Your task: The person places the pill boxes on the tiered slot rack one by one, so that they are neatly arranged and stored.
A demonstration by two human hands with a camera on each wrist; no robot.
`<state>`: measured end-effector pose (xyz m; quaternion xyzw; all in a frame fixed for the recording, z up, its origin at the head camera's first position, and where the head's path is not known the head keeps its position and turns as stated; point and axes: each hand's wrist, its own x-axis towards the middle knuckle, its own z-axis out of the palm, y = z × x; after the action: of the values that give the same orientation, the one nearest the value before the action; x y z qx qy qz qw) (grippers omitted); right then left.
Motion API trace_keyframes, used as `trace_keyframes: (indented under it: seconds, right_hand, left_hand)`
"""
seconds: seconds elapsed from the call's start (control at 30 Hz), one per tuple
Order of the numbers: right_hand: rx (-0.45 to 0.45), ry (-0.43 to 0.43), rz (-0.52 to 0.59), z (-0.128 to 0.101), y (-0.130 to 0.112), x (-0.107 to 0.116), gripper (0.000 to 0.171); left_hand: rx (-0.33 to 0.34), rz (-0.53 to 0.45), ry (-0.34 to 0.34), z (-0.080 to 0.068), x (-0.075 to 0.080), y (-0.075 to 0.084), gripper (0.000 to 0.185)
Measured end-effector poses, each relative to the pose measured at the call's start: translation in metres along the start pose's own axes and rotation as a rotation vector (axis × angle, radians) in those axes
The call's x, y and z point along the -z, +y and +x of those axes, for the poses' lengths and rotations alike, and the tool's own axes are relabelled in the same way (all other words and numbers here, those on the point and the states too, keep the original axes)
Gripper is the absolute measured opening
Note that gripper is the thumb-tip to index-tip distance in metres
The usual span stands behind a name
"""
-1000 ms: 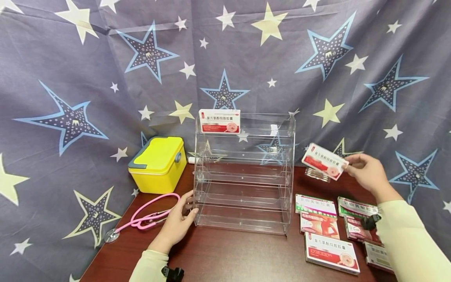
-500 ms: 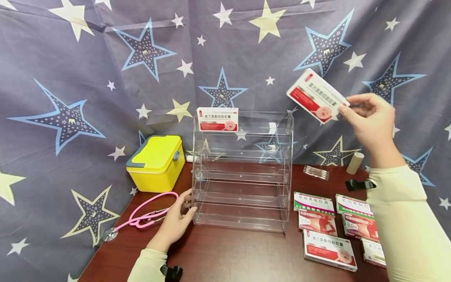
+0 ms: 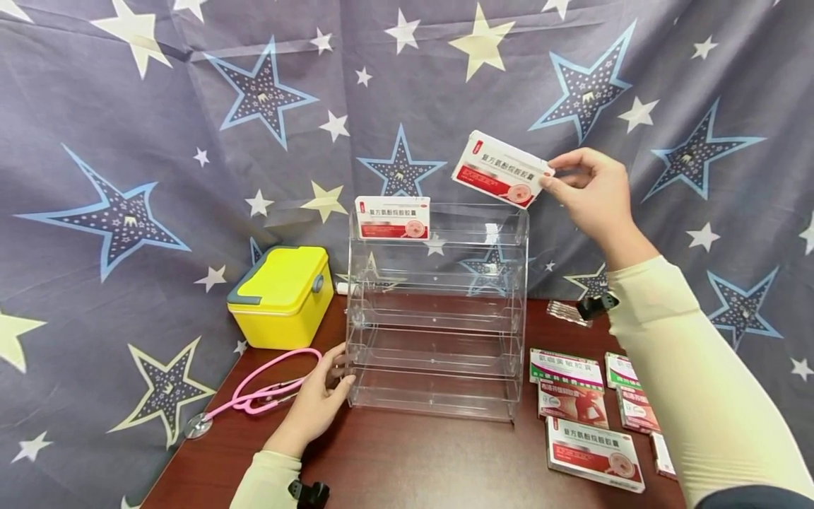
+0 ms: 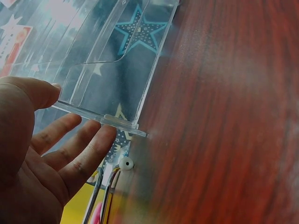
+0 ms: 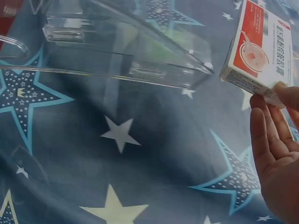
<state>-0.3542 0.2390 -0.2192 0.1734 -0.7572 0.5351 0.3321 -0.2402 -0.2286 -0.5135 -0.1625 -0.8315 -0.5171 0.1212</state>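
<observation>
The right hand (image 3: 588,194) pinched a red-and-white medicine box (image 3: 502,170) by its short right end, thumb below and fingers (image 5: 266,135) above, curled onto the carton. From the grip the box ran out leftward, its long axis near level and tipped slightly down toward the hand, printed face to the camera. It hung in the air just above the top right corner of the clear acrylic rack (image 3: 439,311), apart from it. The forearm rose steeply from the lower right, wrist bent toward the rack. Left of the held box, a matching box (image 3: 393,217) stood in the rack's top tier at its left end.

Well below and left of the grip, the left hand (image 3: 318,403) rested against the rack's lower left edge, fingers (image 4: 84,149) straight; whether the thumb pressed the panel appeared likely but was unclear. Beyond that hand lay a pink stethoscope (image 3: 254,392) and a yellow case (image 3: 282,297). Beneath the raised arm, more medicine boxes (image 3: 575,406) lay flat on the wooden table (image 3: 413,459).
</observation>
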Motion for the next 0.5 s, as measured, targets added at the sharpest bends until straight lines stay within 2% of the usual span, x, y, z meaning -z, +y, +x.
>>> trace_keyframes:
  seconds: [0.2,0.5]
  right_hand:
    - [-0.021,-0.029,-0.079,0.003,0.015,-0.012,0.023]
    - [0.014,-0.091,-0.182,-0.005,0.03,-0.025,0.019]
  left_hand:
    - [-0.006,-0.018,-0.018,0.0,0.001,-0.003,0.061]
    - [-0.006,-0.013,-0.018,0.0,0.0,-0.004,0.061]
